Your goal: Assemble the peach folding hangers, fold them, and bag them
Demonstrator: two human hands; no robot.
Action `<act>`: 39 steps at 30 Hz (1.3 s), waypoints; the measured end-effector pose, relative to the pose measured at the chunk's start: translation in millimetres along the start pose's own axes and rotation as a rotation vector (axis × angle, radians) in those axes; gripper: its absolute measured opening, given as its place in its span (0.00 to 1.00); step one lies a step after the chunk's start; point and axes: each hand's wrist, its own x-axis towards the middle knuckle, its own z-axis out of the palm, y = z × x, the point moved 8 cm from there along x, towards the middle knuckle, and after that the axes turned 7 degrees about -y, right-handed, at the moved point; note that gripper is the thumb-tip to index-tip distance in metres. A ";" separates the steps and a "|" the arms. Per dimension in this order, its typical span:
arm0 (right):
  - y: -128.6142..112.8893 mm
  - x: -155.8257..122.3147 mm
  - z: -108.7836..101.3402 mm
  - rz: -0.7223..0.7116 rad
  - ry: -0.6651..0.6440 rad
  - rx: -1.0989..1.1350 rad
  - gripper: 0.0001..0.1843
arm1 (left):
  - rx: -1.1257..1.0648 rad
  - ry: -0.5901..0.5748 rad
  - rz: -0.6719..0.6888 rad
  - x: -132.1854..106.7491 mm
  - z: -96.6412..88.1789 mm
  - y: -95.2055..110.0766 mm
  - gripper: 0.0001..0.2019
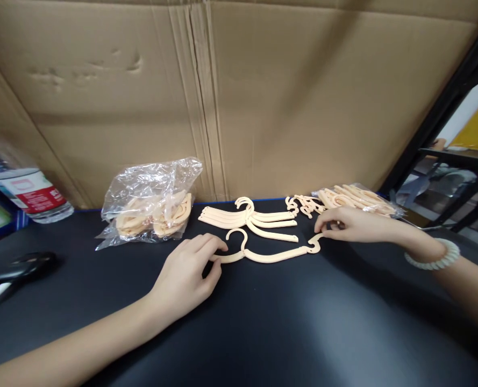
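A cream plastic hanger (277,258) lies on the black table (263,322), its hook pointing away from me. My left hand (188,266) has its fingers closed around the hanger's left arm, hiding that end. At the other end, a small S-shaped hook (314,244) meets the tip of the right arm. My right hand (355,224) pinches the upper end of this small hook between thumb and fingers. Just behind lies a fanned stack of similar hangers (225,217). A pile of loose small hooks (305,204) sits beyond my right hand.
A clear bag of cream pieces (154,215) stands back left, another bag of hanger parts (355,196) back right. A bottle with a red label (41,196) and a blurred black object (25,266) are at left. Cardboard (303,107) walls the back; a dark metal frame (432,129) rises right.
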 end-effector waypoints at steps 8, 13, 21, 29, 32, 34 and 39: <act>11.6 2.0 -0.6 0.060 -0.012 0.001 0.10 | -0.077 0.032 -0.111 9.4 -9.7 -32.5 0.08; 13.9 8.7 -4.8 -0.021 0.183 -0.097 0.12 | -0.266 0.082 -0.132 17.0 -14.9 -75.2 0.10; 5.4 11.5 -1.8 -0.153 0.309 -0.144 0.14 | -0.233 -0.048 -0.073 16.7 -0.4 -78.9 0.18; -76.8 -0.7 26.9 -0.427 0.161 -0.251 0.19 | -0.143 -0.200 -0.051 17.8 10.6 -69.2 0.23; -71.1 2.4 32.5 -0.396 0.172 -0.342 0.22 | -0.139 -0.193 -0.013 19.2 8.7 -62.8 0.20; -61.9 5.2 32.2 -0.360 0.199 -0.388 0.23 | -0.141 -0.196 0.004 19.2 8.0 -59.7 0.19; -46.8 7.8 20.9 -0.356 0.254 -0.380 0.20 | -0.157 -0.187 0.025 17.9 6.3 -57.8 0.16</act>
